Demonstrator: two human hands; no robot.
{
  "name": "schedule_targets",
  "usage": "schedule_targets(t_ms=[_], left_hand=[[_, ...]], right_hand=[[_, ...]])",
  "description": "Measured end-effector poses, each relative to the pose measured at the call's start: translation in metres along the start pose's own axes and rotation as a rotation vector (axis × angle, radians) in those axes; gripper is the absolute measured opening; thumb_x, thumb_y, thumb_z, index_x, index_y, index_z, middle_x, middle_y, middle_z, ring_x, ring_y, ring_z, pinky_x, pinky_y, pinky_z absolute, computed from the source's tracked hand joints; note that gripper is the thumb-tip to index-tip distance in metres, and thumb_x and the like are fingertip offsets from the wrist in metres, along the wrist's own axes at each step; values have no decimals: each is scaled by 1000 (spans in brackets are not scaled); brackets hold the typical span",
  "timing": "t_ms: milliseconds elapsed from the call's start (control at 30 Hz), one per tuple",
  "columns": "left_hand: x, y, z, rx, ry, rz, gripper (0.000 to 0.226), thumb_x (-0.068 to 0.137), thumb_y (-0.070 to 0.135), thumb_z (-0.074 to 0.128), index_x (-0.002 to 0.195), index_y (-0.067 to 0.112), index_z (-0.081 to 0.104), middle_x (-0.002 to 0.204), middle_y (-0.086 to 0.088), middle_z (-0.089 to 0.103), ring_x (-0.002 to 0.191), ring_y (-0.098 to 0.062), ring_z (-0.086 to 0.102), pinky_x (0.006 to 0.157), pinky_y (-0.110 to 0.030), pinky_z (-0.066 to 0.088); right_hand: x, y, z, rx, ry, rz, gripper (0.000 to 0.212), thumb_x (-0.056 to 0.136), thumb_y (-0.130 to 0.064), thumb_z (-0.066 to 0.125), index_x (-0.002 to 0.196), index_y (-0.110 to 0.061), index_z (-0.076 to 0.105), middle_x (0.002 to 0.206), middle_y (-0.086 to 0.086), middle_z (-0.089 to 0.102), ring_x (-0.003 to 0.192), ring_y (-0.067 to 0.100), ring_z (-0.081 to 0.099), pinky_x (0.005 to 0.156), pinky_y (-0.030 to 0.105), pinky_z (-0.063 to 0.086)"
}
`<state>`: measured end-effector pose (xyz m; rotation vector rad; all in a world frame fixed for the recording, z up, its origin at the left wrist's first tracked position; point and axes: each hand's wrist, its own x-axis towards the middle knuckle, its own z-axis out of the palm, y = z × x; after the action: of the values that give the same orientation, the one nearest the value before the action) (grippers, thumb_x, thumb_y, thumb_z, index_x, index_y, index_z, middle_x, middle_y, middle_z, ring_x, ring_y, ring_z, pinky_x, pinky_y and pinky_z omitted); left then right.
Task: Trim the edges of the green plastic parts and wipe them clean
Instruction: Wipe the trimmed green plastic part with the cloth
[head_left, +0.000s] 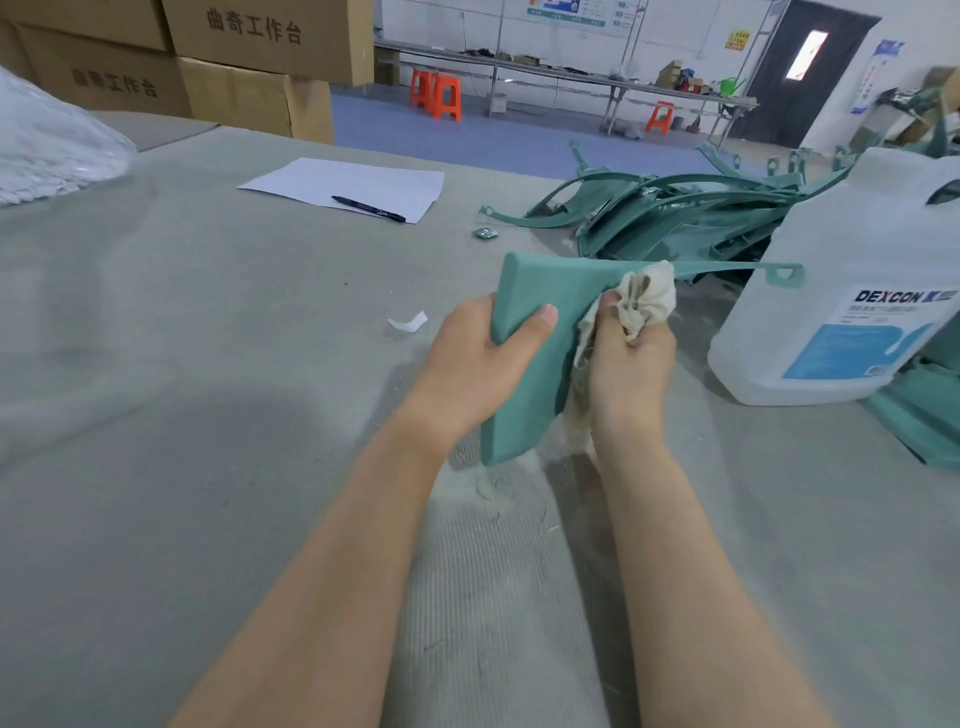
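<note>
left hand (480, 358): gripping the green part (540, 332) on its left edge, thumb across the front face, fingers wrapped behind.
right hand (628, 358): fingers closed round a bunched cream cloth (647, 299), pressing it against the part's right side near the top.
green part: held up over the desk (182, 389), tilted, broad flat body towards the person; a thin arm runs off to the right and ends in a small tab with a hole (784, 274). Lower corner just above the desk; can't tell if it touches.
cloth: top wad sticks out above the fingers, a loose tail hangs below the hand between the part and the wrist.
debris: pale shavings and dust (483, 483) on the desk right under the part.
pile: more green parts (660, 208) heaped on the far right of the desk, behind the held one.
jug: big translucent jug (841, 291) with blue-white "DEXCON" label, standing right of the hands, beside the pile.
paper: white sheet (353, 184) far centre of the desk, black marker pen (369, 209) lying on it.
scrap: small white slip (409, 322) on the desk left of the hands.
background: cardboard boxes (249, 57) top left, clear plastic bag (52, 140) at left edge, orange stools (436, 93) and a long bench by the far wall.
</note>
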<state>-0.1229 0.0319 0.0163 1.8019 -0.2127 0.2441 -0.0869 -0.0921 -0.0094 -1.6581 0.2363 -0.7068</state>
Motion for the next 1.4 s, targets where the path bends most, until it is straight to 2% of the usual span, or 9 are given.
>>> schedule_targets(t_ms=[300, 467, 600, 767, 867, 967, 1133, 1267, 1400], left_hand=[[2, -3, -3, -43, 16, -53, 30, 95, 30, 57, 90, 1, 64, 80, -6, 64, 73, -17, 59, 66, -27, 46], [6, -3, -8, -93, 169, -115, 25, 93, 26, 59, 89, 3, 68, 87, -13, 71, 87, -30, 67, 79, -41, 53], [6, -3, -6, -116, 129, -155, 28, 93, 26, 59, 90, -1, 67, 92, -18, 71, 90, -33, 68, 80, -43, 53], [4, -4, -2, -92, 72, -116, 32, 94, 30, 58, 89, -1, 65, 93, -18, 70, 90, -32, 66, 79, -40, 53], [4, -7, -4, -122, 88, -127, 29, 94, 31, 57, 87, 4, 66, 88, -15, 70, 82, -26, 67, 71, -32, 51], [7, -9, -5, -185, 155, -165, 19, 95, 29, 58, 81, 18, 66, 81, -2, 70, 79, -18, 67, 70, -30, 54], [8, -12, -7, -213, 184, -197, 18, 94, 24, 60, 79, 14, 66, 82, -7, 70, 80, -25, 68, 72, -34, 55], [5, -7, -1, -108, 122, -107, 26, 94, 27, 59, 85, 3, 66, 87, -14, 72, 84, -29, 67, 72, -37, 53], [1, -3, 5, 14, 57, -3, 31, 94, 29, 58, 68, 13, 57, 66, -2, 60, 66, -20, 55, 61, -31, 43]], right_hand=[[0, -2, -4, 188, -42, 239, 32, 98, -42, 51, 80, -19, 65, 77, -7, 70, 77, 10, 68, 76, 29, 54], [-9, -3, 10, 28, -290, 43, 18, 96, -14, 56, 80, -21, 61, 88, 5, 71, 81, 14, 63, 83, 39, 52], [-9, 3, 10, -175, -184, 9, 22, 100, -29, 49, 97, -11, 62, 96, 6, 68, 93, 27, 63, 82, 37, 50], [-7, 1, 5, -42, -65, 110, 26, 100, -35, 49, 80, -20, 58, 86, 0, 65, 89, 22, 63, 82, 34, 49], [-9, -1, 5, 136, -117, 186, 22, 98, -36, 53, 80, -27, 61, 84, -11, 68, 85, 8, 65, 82, 27, 51], [-10, 0, 9, 215, -267, 161, 9, 96, -15, 57, 99, -18, 66, 101, 1, 72, 99, 16, 67, 91, 34, 54], [-10, 6, 11, -136, -251, 33, 15, 96, -18, 54, 104, -8, 64, 99, 9, 70, 95, 28, 65, 87, 45, 52], [-6, 7, 8, -184, -121, 16, 23, 100, -31, 49, 83, -18, 57, 83, -1, 61, 88, 25, 60, 75, 31, 45], [-1, 6, 2, -44, -40, 174, 32, 99, -37, 50, 69, -26, 50, 71, -7, 57, 81, 21, 61, 75, 31, 47]])
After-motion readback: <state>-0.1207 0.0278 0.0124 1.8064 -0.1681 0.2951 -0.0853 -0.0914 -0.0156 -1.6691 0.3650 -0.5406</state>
